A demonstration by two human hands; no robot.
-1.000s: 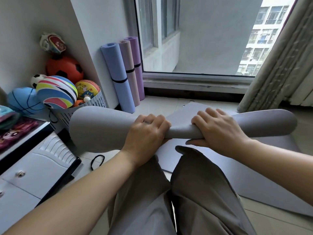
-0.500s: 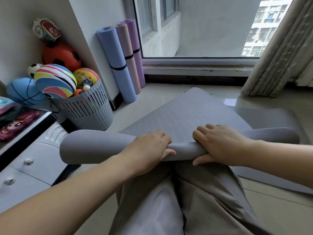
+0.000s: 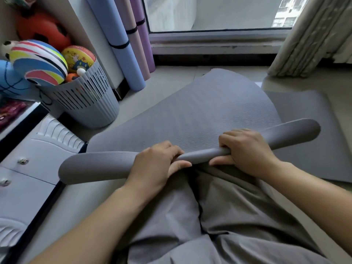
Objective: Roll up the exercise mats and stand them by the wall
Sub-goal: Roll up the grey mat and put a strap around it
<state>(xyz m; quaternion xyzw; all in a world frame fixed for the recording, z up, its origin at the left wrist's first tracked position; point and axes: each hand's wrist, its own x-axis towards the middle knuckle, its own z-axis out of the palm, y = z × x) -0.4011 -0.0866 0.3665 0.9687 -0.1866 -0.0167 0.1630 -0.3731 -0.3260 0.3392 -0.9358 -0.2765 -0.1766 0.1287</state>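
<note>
Grey mat (image 3: 205,115) spread on floor, near end rolled across lap, three rolled mats (image 3: 129,44) standing against wall, left hand (image 3: 158,164) and right hand (image 3: 245,151) side by side, fingers curled gripping roll

The floor (image 3: 171,77) is pale, glossy tile. A grey mat (image 3: 200,115) lies spread on it, its near end rolled. To the right, more flat grey matting (image 3: 308,119) rests on the tiles; whether it is a separate sheet cannot be told. By the wall, a blue mat (image 3: 122,44), a pinkish mat (image 3: 133,35) and a purple mat (image 3: 145,40) stand rolled, side by side and touching. Near them on the left sits a slatted basket (image 3: 85,105). A curtain (image 3: 285,60) reaches the floor at the right; a white drawer unit (image 3: 38,153) stands at the left.
</note>
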